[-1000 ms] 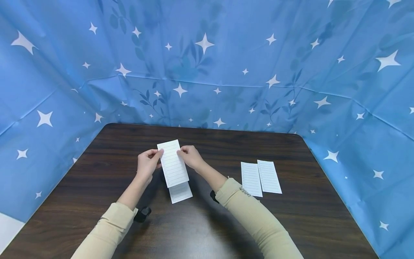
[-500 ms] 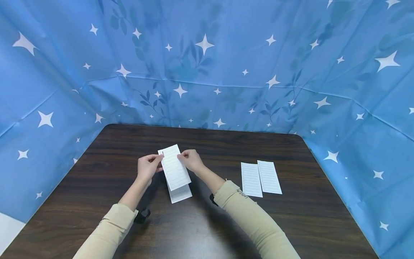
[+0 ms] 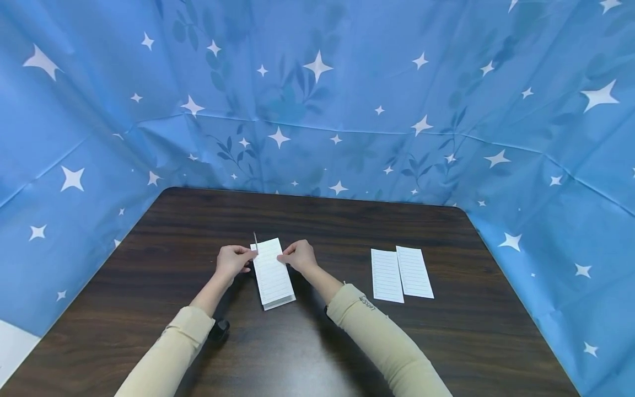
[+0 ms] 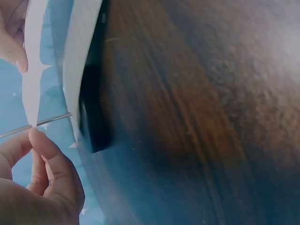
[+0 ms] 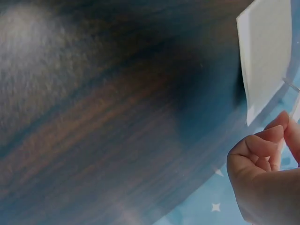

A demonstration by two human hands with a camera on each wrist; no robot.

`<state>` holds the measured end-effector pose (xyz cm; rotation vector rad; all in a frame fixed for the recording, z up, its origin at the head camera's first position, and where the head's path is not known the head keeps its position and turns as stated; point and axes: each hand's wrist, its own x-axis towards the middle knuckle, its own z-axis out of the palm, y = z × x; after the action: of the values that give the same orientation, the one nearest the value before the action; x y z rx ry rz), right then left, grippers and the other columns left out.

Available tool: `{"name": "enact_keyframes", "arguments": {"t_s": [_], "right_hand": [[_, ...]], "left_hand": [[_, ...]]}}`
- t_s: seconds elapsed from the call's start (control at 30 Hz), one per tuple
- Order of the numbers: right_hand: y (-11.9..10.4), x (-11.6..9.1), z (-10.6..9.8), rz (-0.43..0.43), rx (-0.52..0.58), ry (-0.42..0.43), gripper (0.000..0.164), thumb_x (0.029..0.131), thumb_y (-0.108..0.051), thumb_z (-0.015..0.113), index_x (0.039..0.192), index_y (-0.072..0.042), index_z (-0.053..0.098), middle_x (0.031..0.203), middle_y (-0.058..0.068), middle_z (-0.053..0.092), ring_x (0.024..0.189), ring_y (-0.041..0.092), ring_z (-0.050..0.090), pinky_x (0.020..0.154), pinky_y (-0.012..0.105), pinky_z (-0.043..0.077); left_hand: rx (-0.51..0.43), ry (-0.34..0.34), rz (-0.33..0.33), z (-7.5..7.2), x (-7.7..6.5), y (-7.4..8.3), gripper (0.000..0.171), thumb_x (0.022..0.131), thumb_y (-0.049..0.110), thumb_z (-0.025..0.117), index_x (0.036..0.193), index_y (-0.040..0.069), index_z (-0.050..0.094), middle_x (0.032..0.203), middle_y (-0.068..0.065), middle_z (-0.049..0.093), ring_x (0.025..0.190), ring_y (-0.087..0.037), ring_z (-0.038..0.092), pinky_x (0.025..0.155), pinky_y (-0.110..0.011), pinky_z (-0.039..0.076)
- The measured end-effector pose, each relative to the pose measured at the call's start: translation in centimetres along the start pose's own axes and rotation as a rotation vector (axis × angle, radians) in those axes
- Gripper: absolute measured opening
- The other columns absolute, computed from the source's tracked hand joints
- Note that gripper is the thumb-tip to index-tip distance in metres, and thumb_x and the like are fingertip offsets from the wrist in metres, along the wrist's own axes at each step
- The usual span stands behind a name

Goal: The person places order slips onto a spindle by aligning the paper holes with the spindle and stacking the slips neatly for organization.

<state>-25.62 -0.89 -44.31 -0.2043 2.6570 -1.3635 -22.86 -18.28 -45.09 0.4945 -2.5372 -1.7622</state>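
In the head view my left hand (image 3: pixel 232 263) and right hand (image 3: pixel 301 257) pinch opposite long edges of a white lined paper slip (image 3: pixel 273 275). A thin metal spike (image 3: pixel 256 242) pokes up through the slip near its upper left, beside my left fingertips. Under the slip, more white paper (image 3: pixel 279 302) shows at its near end. The left wrist view has the spike (image 4: pixel 54 119) running from the pinched slip (image 4: pixel 33 79) down to white paper (image 4: pixel 77 51) lying on a black base (image 4: pixel 95 122). A small gap separates the slip from that lower paper.
Two more lined slips, one (image 3: pixel 387 275) slightly overlapped by or touching the other (image 3: pixel 414 271), lie on the right of the dark wooden table (image 3: pixel 476 331). Behind the table hangs a blue curtain (image 3: pixel 347 110) with white stars.
Both hands have brought the slip down toward the lower paper. The spike, hidden a second ago, now stands out above the slip's upper left. The two slips at right stay put.
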Motion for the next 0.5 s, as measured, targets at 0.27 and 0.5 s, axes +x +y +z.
{"name": "enact_keyframes", "arguments": {"t_s": [0.27, 0.5], "right_hand": [[0.8, -0.2, 0.9, 0.003, -0.021, 0.018, 0.009, 0.081, -0.006, 0.071, 0.078, 0.003, 0.071, 0.073, 0.013, 0.068, 0.057, 0.010, 0.050, 0.051, 0.018, 0.039], [1.1, -0.2, 1.3, 0.010, -0.091, 0.011, 0.013, 0.081, -0.009, 0.070, 0.075, 0.002, 0.073, 0.070, 0.013, 0.070, 0.060, 0.015, 0.058, 0.054, 0.020, 0.044]], "left_hand": [[0.122, 0.010, 0.009, 0.3, 0.2, -0.8, 0.024, 0.087, 0.015, 0.064, 0.095, -0.007, 0.068, 0.083, -0.015, 0.068, 0.063, -0.011, 0.053, 0.049, -0.019, 0.050], [0.229, 0.050, 0.053, 0.2, 0.4, -1.1, 0.023, 0.082, 0.018, 0.068, 0.087, -0.004, 0.071, 0.075, -0.013, 0.071, 0.066, -0.017, 0.056, 0.053, -0.021, 0.040]]}}
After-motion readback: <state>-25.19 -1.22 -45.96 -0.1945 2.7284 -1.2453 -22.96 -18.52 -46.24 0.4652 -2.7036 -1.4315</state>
